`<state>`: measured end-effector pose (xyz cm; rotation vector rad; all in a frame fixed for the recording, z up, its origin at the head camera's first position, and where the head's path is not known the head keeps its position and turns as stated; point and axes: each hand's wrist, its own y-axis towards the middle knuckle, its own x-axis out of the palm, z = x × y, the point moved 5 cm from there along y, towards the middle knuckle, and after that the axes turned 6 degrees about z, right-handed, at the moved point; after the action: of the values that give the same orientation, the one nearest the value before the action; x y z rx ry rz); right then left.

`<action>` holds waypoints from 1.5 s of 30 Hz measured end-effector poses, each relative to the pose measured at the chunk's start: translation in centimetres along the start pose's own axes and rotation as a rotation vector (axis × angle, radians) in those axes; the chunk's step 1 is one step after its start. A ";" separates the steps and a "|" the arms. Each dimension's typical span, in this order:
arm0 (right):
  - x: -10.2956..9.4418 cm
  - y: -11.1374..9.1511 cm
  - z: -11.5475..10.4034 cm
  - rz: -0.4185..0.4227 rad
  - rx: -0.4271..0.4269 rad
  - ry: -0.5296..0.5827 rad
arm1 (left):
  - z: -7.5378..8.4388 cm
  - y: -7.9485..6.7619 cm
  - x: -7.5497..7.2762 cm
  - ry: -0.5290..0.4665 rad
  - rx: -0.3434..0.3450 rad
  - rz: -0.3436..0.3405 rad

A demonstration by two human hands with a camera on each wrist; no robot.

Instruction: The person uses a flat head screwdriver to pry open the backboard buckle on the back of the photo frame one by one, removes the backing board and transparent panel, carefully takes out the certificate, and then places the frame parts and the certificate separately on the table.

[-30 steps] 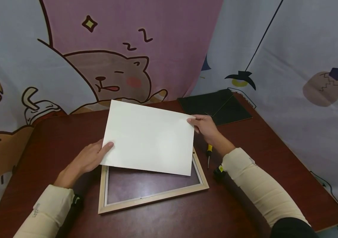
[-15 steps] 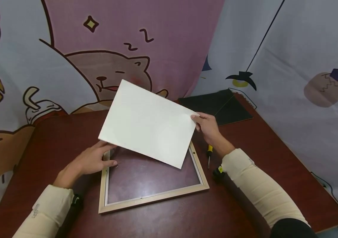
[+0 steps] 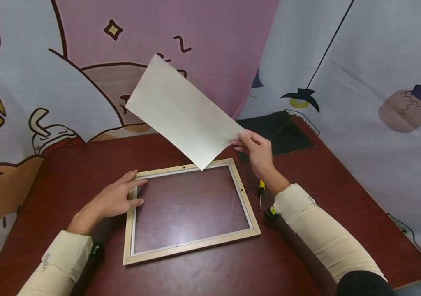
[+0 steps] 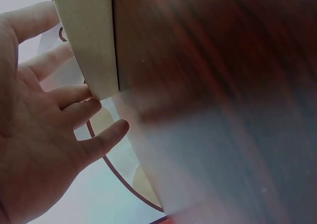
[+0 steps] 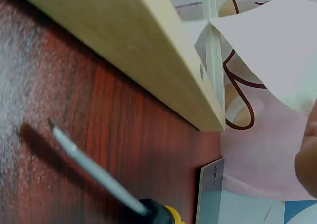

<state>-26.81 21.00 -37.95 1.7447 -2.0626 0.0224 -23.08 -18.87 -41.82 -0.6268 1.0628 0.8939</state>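
A white sheet (image 3: pixel 181 111), stiff like card, hangs tilted in the air, its lowest corner over the frame's back edge. My right hand (image 3: pixel 258 154) pinches its right corner between thumb and fingers. On the table lies a pale wooden picture frame (image 3: pixel 192 250) with a clear pane or open middle; I cannot tell which. My left hand (image 3: pixel 110 199) rests at the frame's left side, fingers spread and reaching over the rail. In the left wrist view those fingers (image 4: pixel 74 92) lie by the wooden rail (image 4: pixel 91 40). The right wrist view shows the sheet (image 5: pixel 277 45) beyond the frame (image 5: pixel 163 50).
A yellow and black screwdriver (image 3: pixel 261 188) lies right of the frame, near my right wrist. Towards the back right corner is a dark green board (image 3: pixel 288 135) on the reddish-brown table (image 3: pixel 84 164). Patterned cloth (image 3: pixel 225 53) hangs behind the table.
My left hand has let go of the sheet and come to the frame's left side. The right hand has swung the sheet up and back, tilting it and uncovering the frame.
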 end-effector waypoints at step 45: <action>-1.0 -1.6 3.3 -0.129 0.328 -0.982 | -0.1 0.1 0.2 -0.004 -0.018 0.013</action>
<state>-26.26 20.64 -41.64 2.3910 -2.6868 -0.7022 -23.14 -18.84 -42.01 -0.6333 1.0569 0.9172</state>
